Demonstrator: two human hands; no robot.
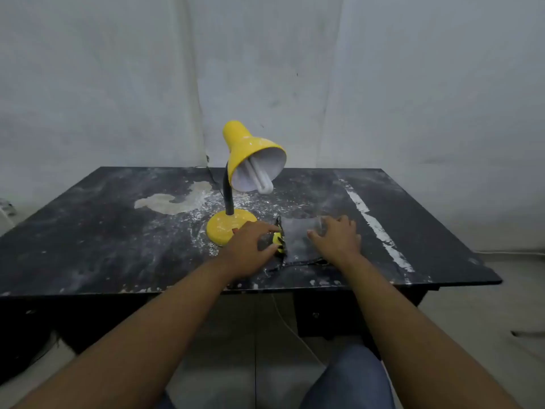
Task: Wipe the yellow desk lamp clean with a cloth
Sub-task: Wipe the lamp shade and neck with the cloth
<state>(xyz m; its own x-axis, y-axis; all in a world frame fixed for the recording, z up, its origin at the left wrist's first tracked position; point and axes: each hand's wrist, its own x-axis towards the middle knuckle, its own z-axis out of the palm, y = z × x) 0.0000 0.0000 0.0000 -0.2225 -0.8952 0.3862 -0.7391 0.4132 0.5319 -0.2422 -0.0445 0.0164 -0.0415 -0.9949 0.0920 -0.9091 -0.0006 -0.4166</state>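
Dark, limp cloth point(298, 242) is lying under the left hand point(250, 249) and right hand point(336, 240), both resting flat on it with fingers relaxed. The yellow desk lamp point(253, 152) is standing just beyond the left fingers. It is probably top-heavy, so best steadied at its base.

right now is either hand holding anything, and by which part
Left hand rests on the left part of the cloth, right hand on its right edge, cloth unlifted. Grip cannot be told.
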